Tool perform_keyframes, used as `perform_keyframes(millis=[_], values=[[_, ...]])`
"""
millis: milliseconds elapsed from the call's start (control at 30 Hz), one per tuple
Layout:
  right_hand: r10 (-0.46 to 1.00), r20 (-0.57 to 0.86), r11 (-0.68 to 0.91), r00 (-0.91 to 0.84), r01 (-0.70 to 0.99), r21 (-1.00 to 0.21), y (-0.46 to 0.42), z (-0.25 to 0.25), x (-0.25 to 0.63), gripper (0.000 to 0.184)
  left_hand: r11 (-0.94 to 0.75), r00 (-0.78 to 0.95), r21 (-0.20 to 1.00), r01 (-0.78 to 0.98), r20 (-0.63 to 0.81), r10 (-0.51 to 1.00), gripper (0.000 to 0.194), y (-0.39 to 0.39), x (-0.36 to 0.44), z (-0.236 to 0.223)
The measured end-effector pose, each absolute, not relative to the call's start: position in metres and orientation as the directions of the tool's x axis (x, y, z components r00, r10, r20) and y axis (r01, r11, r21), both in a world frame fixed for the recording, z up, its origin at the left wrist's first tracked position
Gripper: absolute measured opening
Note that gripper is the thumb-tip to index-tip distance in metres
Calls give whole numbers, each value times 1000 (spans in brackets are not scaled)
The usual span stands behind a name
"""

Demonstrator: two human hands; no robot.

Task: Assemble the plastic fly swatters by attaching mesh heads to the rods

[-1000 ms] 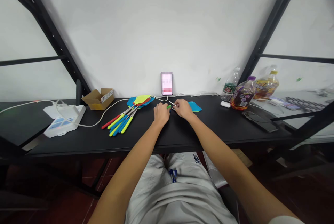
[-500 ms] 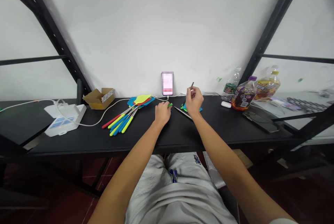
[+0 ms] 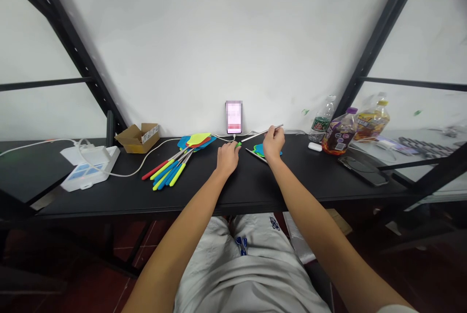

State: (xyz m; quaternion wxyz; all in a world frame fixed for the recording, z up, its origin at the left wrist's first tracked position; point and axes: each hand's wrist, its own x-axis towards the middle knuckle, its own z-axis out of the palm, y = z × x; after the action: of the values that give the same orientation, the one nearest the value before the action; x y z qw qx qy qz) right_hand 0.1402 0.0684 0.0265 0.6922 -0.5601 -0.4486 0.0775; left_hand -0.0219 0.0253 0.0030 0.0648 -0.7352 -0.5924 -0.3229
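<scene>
My left hand (image 3: 227,158) is closed around a green handle (image 3: 239,144), of which only the end shows past my fingers. In my right hand (image 3: 273,144) is a thin metal rod (image 3: 258,134), slanting down to the left. The rod's tip is at the handle's end; I cannot tell whether it is inside. Beneath my right hand lie flat blue and green swatter heads (image 3: 259,149), partly hidden, beside another metal rod (image 3: 255,154). To the left lies a fanned pile of fly swatters (image 3: 175,165) with red, yellow and blue handles.
A phone (image 3: 234,117) leans on the wall, with a cable plugged in. At left are an open cardboard box (image 3: 140,142) and a white power strip (image 3: 89,169). Bottles (image 3: 341,133), a white earbud case (image 3: 314,147) and a dark phone (image 3: 363,169) are at right.
My right hand has turned, and the rod it holds now lies slanted toward the green handle. More of the blue swatter heads shows. My left hand has stayed almost in place.
</scene>
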Motion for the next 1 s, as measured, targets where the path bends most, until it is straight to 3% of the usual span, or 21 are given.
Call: perform_keyframes(millis=[433, 733, 1000], values=[[685, 512, 355, 517, 377, -855, 68, 23, 135, 25, -354, 155, 220, 909, 610, 777, 23, 28, -23, -3], [774, 537, 449, 335, 307, -839, 62, 15, 119, 25, -353, 159, 222, 909, 598, 785, 23, 25, -24, -1], [835, 508, 433, 213, 317, -844, 61, 7, 112, 28, -327, 148, 233, 916, 561, 815, 23, 23, -25, 2]])
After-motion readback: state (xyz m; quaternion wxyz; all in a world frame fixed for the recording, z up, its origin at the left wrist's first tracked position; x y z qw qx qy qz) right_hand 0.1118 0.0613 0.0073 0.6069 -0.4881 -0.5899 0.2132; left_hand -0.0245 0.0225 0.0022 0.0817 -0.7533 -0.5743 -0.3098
